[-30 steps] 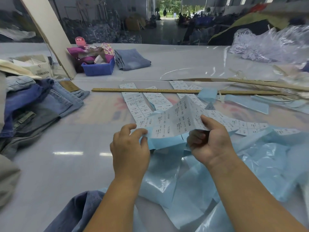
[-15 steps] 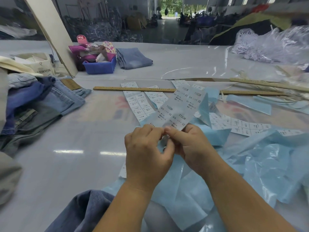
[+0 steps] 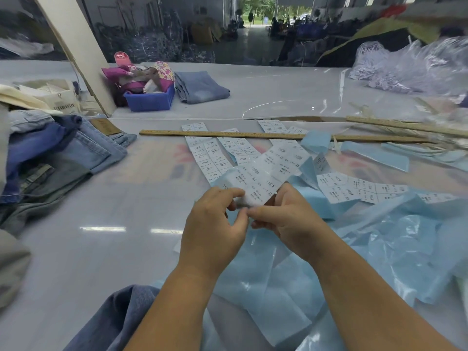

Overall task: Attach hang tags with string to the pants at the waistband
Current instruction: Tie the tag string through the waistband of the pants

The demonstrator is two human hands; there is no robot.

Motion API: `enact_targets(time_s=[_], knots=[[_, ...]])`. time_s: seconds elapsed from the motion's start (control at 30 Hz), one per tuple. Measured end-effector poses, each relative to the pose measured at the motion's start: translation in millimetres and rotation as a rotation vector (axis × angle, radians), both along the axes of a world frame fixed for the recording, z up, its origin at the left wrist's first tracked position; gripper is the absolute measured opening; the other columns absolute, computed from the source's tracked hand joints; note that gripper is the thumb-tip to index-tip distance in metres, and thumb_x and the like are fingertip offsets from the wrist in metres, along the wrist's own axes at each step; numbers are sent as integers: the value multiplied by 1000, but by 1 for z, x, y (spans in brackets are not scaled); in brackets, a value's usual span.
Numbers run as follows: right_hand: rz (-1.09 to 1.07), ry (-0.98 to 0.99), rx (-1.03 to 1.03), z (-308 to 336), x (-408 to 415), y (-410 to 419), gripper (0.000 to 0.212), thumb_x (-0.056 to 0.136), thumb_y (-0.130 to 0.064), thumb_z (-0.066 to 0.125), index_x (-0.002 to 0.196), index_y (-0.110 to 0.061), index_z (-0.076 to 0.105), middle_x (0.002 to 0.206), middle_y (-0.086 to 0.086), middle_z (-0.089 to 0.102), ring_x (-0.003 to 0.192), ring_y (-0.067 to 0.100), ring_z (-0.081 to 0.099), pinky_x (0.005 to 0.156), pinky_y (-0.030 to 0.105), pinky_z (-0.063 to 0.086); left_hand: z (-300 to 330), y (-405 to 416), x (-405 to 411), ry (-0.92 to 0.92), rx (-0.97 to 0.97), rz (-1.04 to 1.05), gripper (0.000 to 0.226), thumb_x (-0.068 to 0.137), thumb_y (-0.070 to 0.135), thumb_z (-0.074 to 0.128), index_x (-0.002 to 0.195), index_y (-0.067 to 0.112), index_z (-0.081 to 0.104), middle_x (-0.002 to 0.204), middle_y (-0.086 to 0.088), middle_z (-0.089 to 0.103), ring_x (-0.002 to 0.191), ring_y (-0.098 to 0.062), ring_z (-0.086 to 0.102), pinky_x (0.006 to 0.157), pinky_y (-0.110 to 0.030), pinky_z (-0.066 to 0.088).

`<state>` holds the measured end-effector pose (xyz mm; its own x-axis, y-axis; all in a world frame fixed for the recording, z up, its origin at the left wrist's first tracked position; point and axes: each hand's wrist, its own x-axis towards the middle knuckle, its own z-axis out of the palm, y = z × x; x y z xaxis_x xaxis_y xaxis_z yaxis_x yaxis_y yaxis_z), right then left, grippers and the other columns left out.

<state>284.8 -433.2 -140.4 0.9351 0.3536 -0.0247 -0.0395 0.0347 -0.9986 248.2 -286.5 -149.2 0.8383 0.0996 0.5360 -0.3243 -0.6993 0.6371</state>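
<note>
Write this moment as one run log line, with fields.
step: handling labels | left hand: pinches label strip | right hand: pinches label strip | pants: untouched

A pile of denim jeans [image 3: 50, 153] lies at the left of the glossy white surface [image 3: 106, 249]; the long wooden ruler [image 3: 253, 135] lies behind the printed paper label sheets [image 3: 210, 155], crumpled pale-blue backing paper [image 3: 379, 236] to the right.

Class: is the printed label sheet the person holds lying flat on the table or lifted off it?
Lifted: both hands pinch the label sheet's near edge.
</note>
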Motion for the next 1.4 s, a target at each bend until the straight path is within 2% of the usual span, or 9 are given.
enact_targets(time_s=[0.13, 0.3, 0.53, 0.63, 0.73, 0.9, 1.17, 1.3, 1.4], knots=[[71, -17, -17, -1, 1, 0, 63, 68, 4, 63, 129, -5, 50, 108, 10, 73, 96, 17, 71, 71, 23, 52, 1, 2, 0, 22, 69, -42, 33, 81, 10, 74, 112, 21, 74, 90, 5, 58, 82, -12, 55, 75, -26, 51], [44, -45, -124, -7, 4, -3, 58, 69, 7, 61, 122, -13, 49, 103, 7, 73, 85, 10, 67, 64, 18, 48, 2, 3, 0, 54, -22, -94, 23, 83, 17, 76, 106, 21, 76, 84, 12, 58, 78, -3, 54, 69, -10, 42], [18, -57, -235, -10, 1, 1, 60, 66, -9, 60, 122, -25, 45, 107, 6, 71, 88, 19, 67, 67, 27, 49, 7, 4, -2, 51, 138, -135, 22, 83, 13, 75, 103, 24, 77, 85, 7, 60, 79, -13, 57, 71, -26, 50], [15, -52, -212, -7, -1, 3, 58, 65, -12, 62, 119, -27, 44, 107, 8, 71, 88, 13, 69, 73, 28, 51, 8, 6, -3, 83, 175, -205, 35, 81, 8, 72, 110, 27, 75, 89, 7, 62, 84, -11, 56, 76, -30, 52], [1, -59, -197, -2, -2, 2, 72, 65, -14, 63, 130, -28, 37, 117, 5, 68, 106, 19, 68, 94, 39, 54, 8, 6, -3, 96, 202, -171, 37, 83, 10, 71, 116, 27, 73, 96, 8, 63, 88, -11, 57, 79, -29, 52], [-1, -74, -142, 0, -3, 3, 84, 78, 16, 56, 146, -24, 27, 112, 12, 72, 105, 23, 69, 94, 38, 54, 6, 4, -2, 76, 73, -85, 18, 87, 19, 72, 104, 23, 77, 86, 13, 62, 73, -6, 51, 68, -19, 46], [-67, -165, -186, -1, -5, 8, 84, 87, 8, 58, 153, -26, 19, 93, 2, 77, 97, 23, 71, 98, 47, 52, 5, 6, 0, 55, -6, -77, 12, 92, 20, 66, 88, 22, 77, 77, 13, 67, 70, -4, 55, 60, -9, 38], [-67, -192, -262, 0, -7, 10, 90, 86, 1, 60, 156, -26, 10, 70, 4, 64, 71, 16, 62, 73, 29, 54, 2, 4, 0, 153, -304, -112, 15, 88, 16, 70, 79, 27, 75, 66, 13, 67, 59, -3, 57, 54, -9, 41], [-109, -170, -300, -1, -8, 9, 87, 84, 1, 58, 155, -25, 14, 67, 2, 57, 68, 12, 56, 68, 25, 48, 3, 3, 0, 152, -395, -87, 18, 89, 15, 68, 75, 26, 72, 63, 13, 66, 56, -4, 57, 51, -11, 42]])
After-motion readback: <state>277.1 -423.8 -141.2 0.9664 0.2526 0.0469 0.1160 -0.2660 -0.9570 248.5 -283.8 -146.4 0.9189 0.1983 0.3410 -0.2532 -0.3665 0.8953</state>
